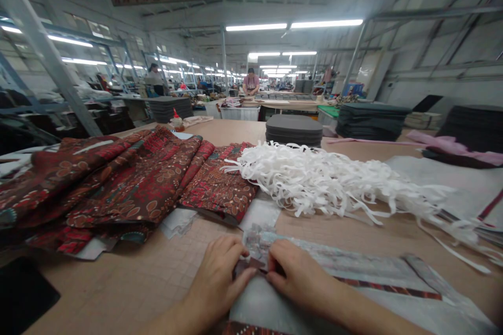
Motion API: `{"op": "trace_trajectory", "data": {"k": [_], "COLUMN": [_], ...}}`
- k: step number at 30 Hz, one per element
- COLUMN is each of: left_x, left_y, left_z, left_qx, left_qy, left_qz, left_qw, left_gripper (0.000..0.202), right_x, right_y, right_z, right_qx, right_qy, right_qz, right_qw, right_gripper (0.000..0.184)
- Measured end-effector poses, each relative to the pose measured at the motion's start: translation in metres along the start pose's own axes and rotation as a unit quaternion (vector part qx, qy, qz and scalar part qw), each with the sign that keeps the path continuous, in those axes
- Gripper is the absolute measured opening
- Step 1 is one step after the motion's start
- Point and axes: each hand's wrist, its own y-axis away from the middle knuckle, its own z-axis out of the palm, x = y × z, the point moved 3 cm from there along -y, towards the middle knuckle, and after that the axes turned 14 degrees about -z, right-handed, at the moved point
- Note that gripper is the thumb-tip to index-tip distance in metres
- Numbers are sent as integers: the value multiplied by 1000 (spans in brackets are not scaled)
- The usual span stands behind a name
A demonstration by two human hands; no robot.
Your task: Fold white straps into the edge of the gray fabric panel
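My left hand (220,275) and my right hand (298,275) are close together at the front of the table, fingers curled in a pinch. Between them is a small dark brown piece of fabric (257,263), gripped at either side. It lies over a pale, translucent grey sheet (261,301). A narrow strip of red and brown patterned fabric (393,288) shows on the sheet to the right of my right hand. More patterned edging (251,330) appears at the bottom of the view. My fingers partly hide the piece.
Folded patterned cloth (129,183) covers the left side. A heap of white ribbons (314,178) lies behind my hands. Dark grey pads (294,130) are stacked behind it. A small red-tipped bottle (176,123) stands farther back. A co-worker (250,82) stands at a far table.
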Motion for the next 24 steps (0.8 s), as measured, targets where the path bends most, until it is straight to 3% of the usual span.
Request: {"op": "trace_trajectory", "data": {"k": [4,9,12,17,20,24], "left_x": [3,-11,-12,-4,1,6], "left_y": [2,-2,-1,3,5,8], "left_z": [2,15,17,12,13,15], "left_qx": [-12,-34,-31,20,21,18], "left_qy": [46,53,24,-49,-91,-140], "left_qz": [51,-81,-98,0,77,140], "left_qw": [998,995,994,999,993,980], "left_gripper": [11,18,20,13,5,14], "right_x": [-3,-2,1,5,6,7], "right_y": [3,-5,-13,-25,-30,-36], "right_z": [-9,-9,-3,2,2,5], "right_qx": [-6,0,-1,-2,0,-23], "right_qy": [-131,-131,-85,-64,-49,-14], "right_qz": [-6,-60,-99,-109,-106,-115], "right_qw": [991,990,991,992,993,993], "right_gripper": [17,25,18,14,14,13]}}
